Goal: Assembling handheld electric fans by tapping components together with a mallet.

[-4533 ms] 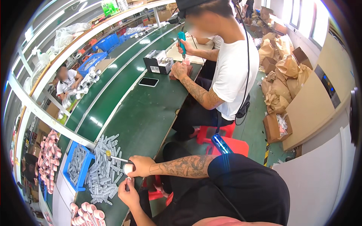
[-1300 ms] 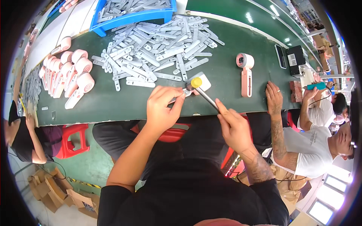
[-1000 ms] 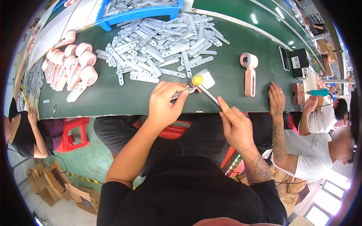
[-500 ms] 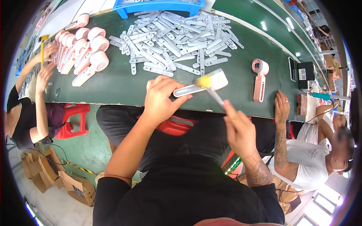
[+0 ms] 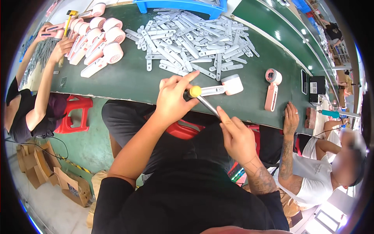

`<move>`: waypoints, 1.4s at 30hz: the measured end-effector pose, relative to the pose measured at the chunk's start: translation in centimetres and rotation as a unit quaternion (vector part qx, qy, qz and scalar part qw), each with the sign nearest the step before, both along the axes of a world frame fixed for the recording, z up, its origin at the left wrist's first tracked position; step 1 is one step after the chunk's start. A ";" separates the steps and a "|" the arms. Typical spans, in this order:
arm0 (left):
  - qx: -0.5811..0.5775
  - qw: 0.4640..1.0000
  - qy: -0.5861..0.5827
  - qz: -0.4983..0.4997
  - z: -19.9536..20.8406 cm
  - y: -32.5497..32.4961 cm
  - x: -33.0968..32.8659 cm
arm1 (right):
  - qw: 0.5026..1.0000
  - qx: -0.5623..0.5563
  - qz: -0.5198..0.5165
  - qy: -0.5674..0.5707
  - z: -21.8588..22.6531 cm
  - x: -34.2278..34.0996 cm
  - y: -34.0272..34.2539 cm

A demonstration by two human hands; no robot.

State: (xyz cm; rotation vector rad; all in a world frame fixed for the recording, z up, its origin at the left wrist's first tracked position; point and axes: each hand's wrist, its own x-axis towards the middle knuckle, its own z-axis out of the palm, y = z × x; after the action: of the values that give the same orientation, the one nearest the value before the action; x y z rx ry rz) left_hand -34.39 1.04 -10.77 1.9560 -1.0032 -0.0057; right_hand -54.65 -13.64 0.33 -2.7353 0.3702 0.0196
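Note:
My left hand (image 5: 173, 97) is closed around the handle end of a white handheld fan (image 5: 233, 85), its index finger stretched out above. A grey strip covers the upward face of the fan's handle, and the round head points right. My right hand (image 5: 238, 142) grips the shaft of a small mallet (image 5: 194, 92) with a yellow and black head. That head is at the handle end beside my left fingers; I cannot tell whether it touches the strip. Just beyond lies a heap of grey handle strips (image 5: 191, 45) on the green table (image 5: 136, 87).
Several pink fans (image 5: 113, 52) are grouped at the left, where a co-worker's hands (image 5: 62, 48) hold a yellow-headed hammer and a pink part. Another pink fan (image 5: 271, 97) lies at right, near a co-worker's hand (image 5: 291, 119). A blue bin (image 5: 179, 6) stands at the back.
The mallet head has moved left and down, from mid-handle by the fan's head to the end beside my left hand. My left index finger has stretched out. The left co-worker's hands have shifted.

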 end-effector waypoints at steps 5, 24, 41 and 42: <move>-0.007 1.000 0.006 -0.023 1.1 0.4 -0.1 | 0.971 0.127 -0.145 -0.144 0.6 -0.6 -4.5; -0.052 0.981 -0.180 -0.045 2.7 4.9 -2.0 | 0.961 0.198 -0.172 -0.093 -6.4 -0.1 -32.6; 0.063 0.933 -0.236 0.265 0.0 16.7 18.3 | 0.895 0.280 -0.285 -0.198 -7.1 1.0 -11.5; 0.056 0.929 -0.235 0.281 -0.2 16.5 19.6 | 0.901 0.262 -0.290 -0.190 -6.9 1.5 -10.8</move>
State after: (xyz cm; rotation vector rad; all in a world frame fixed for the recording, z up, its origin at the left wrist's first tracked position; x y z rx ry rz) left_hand -14.79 17.57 -11.00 2.3457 -0.6991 0.7735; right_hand -53.13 -24.49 -6.56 -1.9506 0.8971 -0.4907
